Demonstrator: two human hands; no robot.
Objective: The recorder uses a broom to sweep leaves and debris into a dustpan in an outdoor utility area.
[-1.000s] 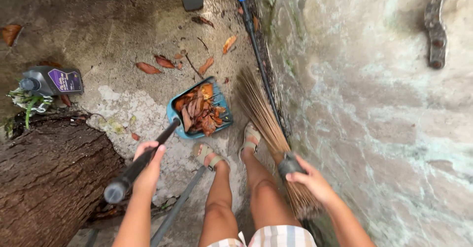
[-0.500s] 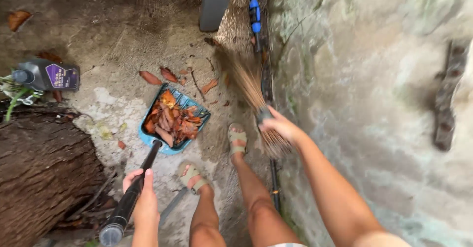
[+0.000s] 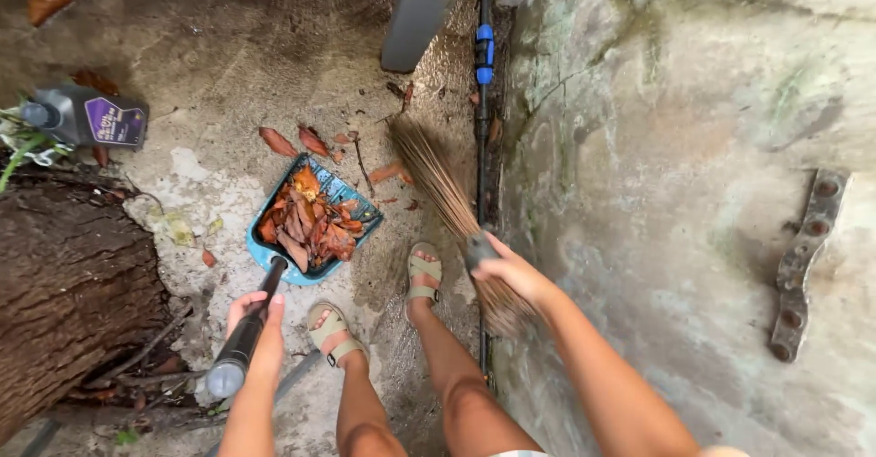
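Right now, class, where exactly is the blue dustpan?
In the head view, the blue dustpan lies on the ground left of centre, full of dry leaves, ahead of the left foot, its handle in the left hand.

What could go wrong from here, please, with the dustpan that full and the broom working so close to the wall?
The blue dustpan is heaped with dry leaves; since the left hand holds only its long black handle, a tilt might spill them. The broom in the right hand sweeps beside the black pipe along the wall, so bristles could snag there. The ground near the sandalled feet looks damp and possibly slippery.
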